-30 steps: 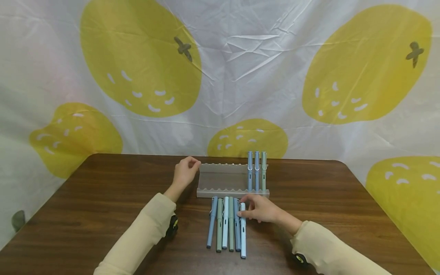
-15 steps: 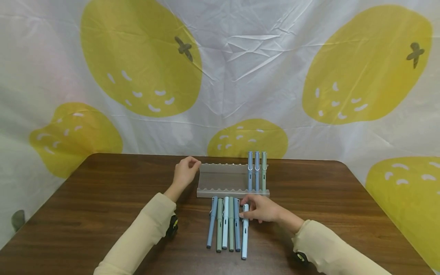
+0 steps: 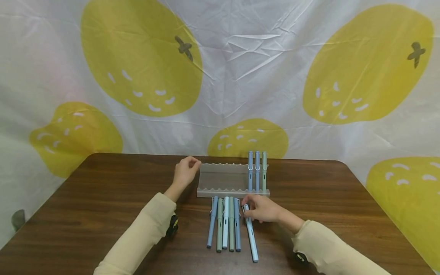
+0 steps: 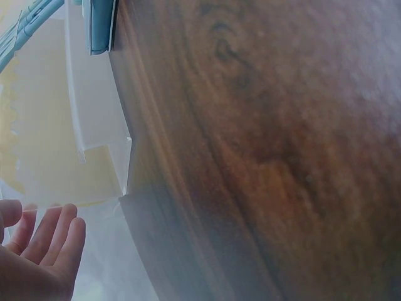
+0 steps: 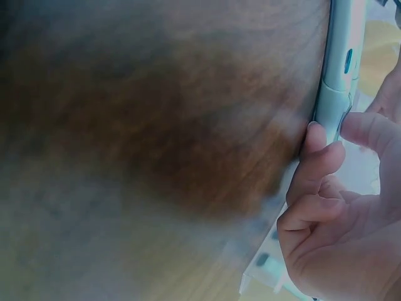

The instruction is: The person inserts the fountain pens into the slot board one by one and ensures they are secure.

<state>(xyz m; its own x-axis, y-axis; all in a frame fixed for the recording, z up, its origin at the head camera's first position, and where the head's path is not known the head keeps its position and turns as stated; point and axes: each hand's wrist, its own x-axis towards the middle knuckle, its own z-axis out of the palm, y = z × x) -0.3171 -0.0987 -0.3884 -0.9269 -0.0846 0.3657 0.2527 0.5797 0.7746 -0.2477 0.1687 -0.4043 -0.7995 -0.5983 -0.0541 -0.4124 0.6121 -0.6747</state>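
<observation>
My left hand (image 3: 185, 173) pinches the upper left corner of a clear pen rack (image 3: 220, 177) with scalloped edges. In the left wrist view that hand (image 4: 47, 257) shows its thumb and fingertips at the rack's edge, other fingers loosely bent. Thumb and fingers of my right hand (image 3: 262, 208) pinch the cap end of a pale blue pen (image 3: 252, 240), which slants with its far end toward me. Seen from the right wrist, the pen (image 5: 341, 63) lies between thumb and fingertips. Left of it, a row of several blue, green and pale blue pens (image 3: 225, 225) lies side by side.
Three pens (image 3: 257, 172), two blue and one green, stand in the right slots of the rack. The brown wooden table (image 3: 120, 191) reaches back to a white curtain (image 3: 240, 84) printed with yellow fruit.
The right hand has drawn the pale blue pen away from the row to the right, and its near end has swung rightward. My left hand has stayed at the rack's corner.
</observation>
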